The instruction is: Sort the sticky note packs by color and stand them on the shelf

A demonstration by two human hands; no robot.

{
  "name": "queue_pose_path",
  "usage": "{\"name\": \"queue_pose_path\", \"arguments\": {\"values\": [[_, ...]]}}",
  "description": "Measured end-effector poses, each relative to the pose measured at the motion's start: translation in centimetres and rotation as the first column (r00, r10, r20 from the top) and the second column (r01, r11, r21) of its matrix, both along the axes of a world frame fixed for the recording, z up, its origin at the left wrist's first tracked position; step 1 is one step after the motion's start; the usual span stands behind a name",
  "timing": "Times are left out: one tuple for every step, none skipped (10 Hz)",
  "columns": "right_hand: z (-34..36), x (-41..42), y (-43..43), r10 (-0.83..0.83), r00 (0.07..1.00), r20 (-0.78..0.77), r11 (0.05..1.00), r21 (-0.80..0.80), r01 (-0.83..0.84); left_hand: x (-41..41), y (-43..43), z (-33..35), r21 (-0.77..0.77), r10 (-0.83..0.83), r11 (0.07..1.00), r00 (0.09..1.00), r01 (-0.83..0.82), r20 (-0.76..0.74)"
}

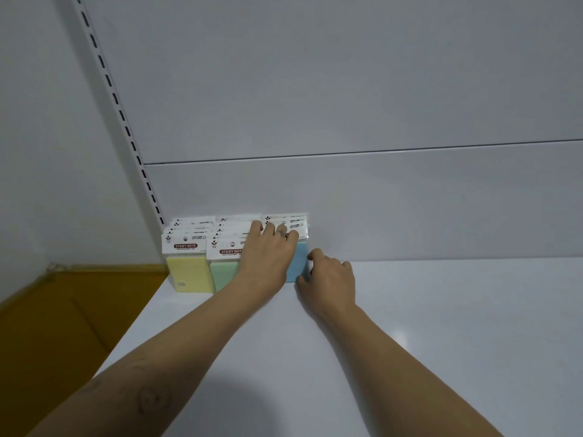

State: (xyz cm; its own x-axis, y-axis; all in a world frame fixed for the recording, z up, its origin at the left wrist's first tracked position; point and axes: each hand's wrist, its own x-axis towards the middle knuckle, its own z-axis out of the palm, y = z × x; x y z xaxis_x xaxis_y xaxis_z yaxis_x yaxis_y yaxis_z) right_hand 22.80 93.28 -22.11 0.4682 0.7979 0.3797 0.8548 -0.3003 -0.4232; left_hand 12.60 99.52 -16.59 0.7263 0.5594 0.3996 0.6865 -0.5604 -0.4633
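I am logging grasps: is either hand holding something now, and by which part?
The right hand seems to pinch the blue pack by its right edge. The left hand only rests with straight fingers on the white header cards.

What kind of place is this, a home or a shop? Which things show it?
Probably a shop or stockroom. The white shelf has a slotted upright rail behind it, as retail shelving does, and identical sticky note packs in retail wrapping stand in rows by colour at its back.

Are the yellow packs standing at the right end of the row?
No, the yellow packs stand at the left end, the blue packs at the right end.
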Motion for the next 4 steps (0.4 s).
{"name": "queue_pose_path", "arguments": {"values": [[0.1,0.1,-0.1,0.000,1.000,-0.020,1.000,-0.019,0.000,-0.2,-0.1,0.0,-0.018,-0.040,0.999,0.999,0.040,0.005],[0.4,0.2,-0.4,0.011,0.999,-0.046,1.000,-0.005,-0.011,-1.1,-0.3,0.0,-0.010,-0.103,0.995,0.994,0.104,0.046],[1.1,-0.3,-1.2,0.013,0.999,-0.040,1.000,0.004,-0.013,-2.2,-0.4,0.3,0.023,-0.188,0.982,0.975,0.187,0.119],[1.8,0.1,-1.6,0.007,1.000,-0.022,0.999,0.040,-0.006,-3.6,-0.3,1.2,0.074,-0.232,0.972,0.956,0.222,0.182]]}}
